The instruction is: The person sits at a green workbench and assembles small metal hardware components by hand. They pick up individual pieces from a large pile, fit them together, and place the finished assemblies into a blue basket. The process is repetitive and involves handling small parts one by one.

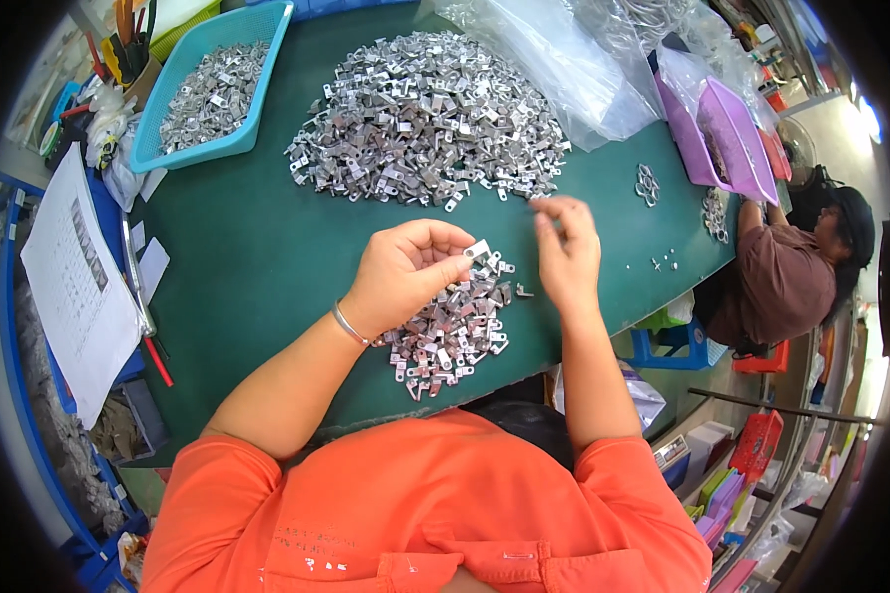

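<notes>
Over small heap of metal pieces (447, 336), I have left hand (402, 269) pinching one bracket (478, 250), thumb against fingers. Right hand (569, 259) curls by near edge of large heap (425, 124); fingertips blur, so from here I can't tell its grip. Light edge pinch suits, I'd say, leaving bracket's flat face visible. Beyond, upper left, teal basket (208, 153) holds similar pieces (218, 97).

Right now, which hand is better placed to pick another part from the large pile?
Probably the right hand: its blurred fingertips are at the large pile's near right edge, though whether they hold anything is unclear. The left hand already pinches a metal bracket above the small pile.
</notes>
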Available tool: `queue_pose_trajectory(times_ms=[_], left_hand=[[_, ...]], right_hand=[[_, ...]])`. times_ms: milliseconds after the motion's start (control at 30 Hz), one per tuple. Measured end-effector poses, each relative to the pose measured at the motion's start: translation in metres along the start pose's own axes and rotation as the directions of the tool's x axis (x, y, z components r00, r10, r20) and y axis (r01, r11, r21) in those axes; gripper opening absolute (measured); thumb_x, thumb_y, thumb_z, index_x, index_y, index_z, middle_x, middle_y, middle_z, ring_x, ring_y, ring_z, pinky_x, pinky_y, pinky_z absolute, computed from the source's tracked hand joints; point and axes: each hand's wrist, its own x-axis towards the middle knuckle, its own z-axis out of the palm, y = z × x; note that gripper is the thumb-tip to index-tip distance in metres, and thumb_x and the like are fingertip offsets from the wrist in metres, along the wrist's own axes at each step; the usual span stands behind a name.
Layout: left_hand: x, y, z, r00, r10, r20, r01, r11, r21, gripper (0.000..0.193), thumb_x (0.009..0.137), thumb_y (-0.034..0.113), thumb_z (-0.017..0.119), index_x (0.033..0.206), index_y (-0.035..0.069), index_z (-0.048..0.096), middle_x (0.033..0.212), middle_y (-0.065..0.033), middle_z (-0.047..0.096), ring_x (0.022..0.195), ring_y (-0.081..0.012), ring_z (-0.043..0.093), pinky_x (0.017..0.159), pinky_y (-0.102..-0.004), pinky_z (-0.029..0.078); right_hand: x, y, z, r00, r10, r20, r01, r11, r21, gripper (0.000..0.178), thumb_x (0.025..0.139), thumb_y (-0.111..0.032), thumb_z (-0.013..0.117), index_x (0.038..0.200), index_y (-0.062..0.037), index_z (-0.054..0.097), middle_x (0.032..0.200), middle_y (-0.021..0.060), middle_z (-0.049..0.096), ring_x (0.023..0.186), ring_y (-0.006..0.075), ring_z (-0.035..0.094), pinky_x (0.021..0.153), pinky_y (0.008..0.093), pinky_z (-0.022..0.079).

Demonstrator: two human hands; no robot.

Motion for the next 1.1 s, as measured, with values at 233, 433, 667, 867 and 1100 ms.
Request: queue_pose_trajectory(times_ms=[233, 433, 667, 867, 1100], left_hand=[[0.002, -0.003, -0.002, 0.999, -0.039, -0.026, 0.038, 0.997, -0.063, 0.019, 0.083, -0.002, 0.065, 0.101, -0.006, 0.062, 0.09, -0.0107, 0.066, 0.078, -0.0141, 0.065, 0.073, -0.026, 0.055], [0.004, 0.01, -0.015, 0.97, 0.135, -0.201, -0.151, 0.986, -0.07, 0.012, 0.082, -0.005, 0.062, 0.094, -0.005, 0.065, 0.091, -0.0117, 0.068, 0.076, -0.0144, 0.064, 0.071, -0.0271, 0.054], [0.039, 0.078, -0.146, 0.609, 0.248, -0.753, -0.516, 0.845, -0.14, 0.029, 0.088, 0.0, 0.055, 0.116, -0.007, 0.05, 0.102, -0.0136, 0.061, 0.092, -0.0189, 0.062, 0.076, -0.0265, 0.05], [0.035, 0.056, -0.07, 0.73, 0.327, -0.6, -0.289, 0.943, 0.163, 0.033, 0.084, 0.0, 0.061, 0.117, -0.002, 0.054, 0.1, -0.0086, 0.062, 0.081, -0.0127, 0.06, 0.066, -0.0237, 0.049], [0.049, 0.001, 0.02, 0.971, 0.194, 0.143, -0.233, 0.604, 0.762, 0.023, 0.076, -0.001, 0.065, 0.099, 0.002, 0.064, 0.092, -0.0074, 0.059, 0.071, -0.0136, 0.06, 0.066, -0.0262, 0.049]], right_hand=[[0.0, 0.009, 0.008, 0.997, -0.081, -0.012, 0.08, 0.995, -0.067, 0.03, 0.082, 0.005, 0.052, 0.111, 0.0004, 0.059, 0.122, 0.0185, 0.052, 0.114, 0.0349, 0.05, 0.098, 0.0375, 0.039], [-0.004, 0.014, -0.003, 0.996, -0.092, -0.003, 0.092, 0.989, 0.117, 0.028, 0.084, 0.006, 0.05, 0.109, 0.0, 0.06, 0.118, 0.0154, 0.057, 0.111, 0.0312, 0.054, 0.096, 0.0345, 0.042], [-0.013, 0.011, -0.012, 0.998, -0.035, -0.05, 0.04, 0.995, 0.093, 0.013, 0.08, 0.002, 0.062, 0.093, -0.0009, 0.064, 0.088, 0.0102, 0.063, 0.075, 0.0224, 0.062, 0.067, 0.03, 0.05], [-0.013, 0.014, 0.006, 0.957, -0.289, 0.021, 0.29, 0.955, -0.054, 0.02, 0.073, 0.001, 0.067, 0.092, -0.006, 0.065, 0.088, 0.0078, 0.061, 0.085, 0.0288, 0.056, 0.076, 0.0364, 0.047], [-0.015, 0.008, -0.019, 0.908, -0.297, 0.296, 0.225, 0.94, 0.256, 0.014, 0.072, 0.002, 0.065, 0.084, -0.0048, 0.063, 0.089, 0.0087, 0.063, 0.085, 0.0295, 0.058, 0.075, 0.0364, 0.048]])
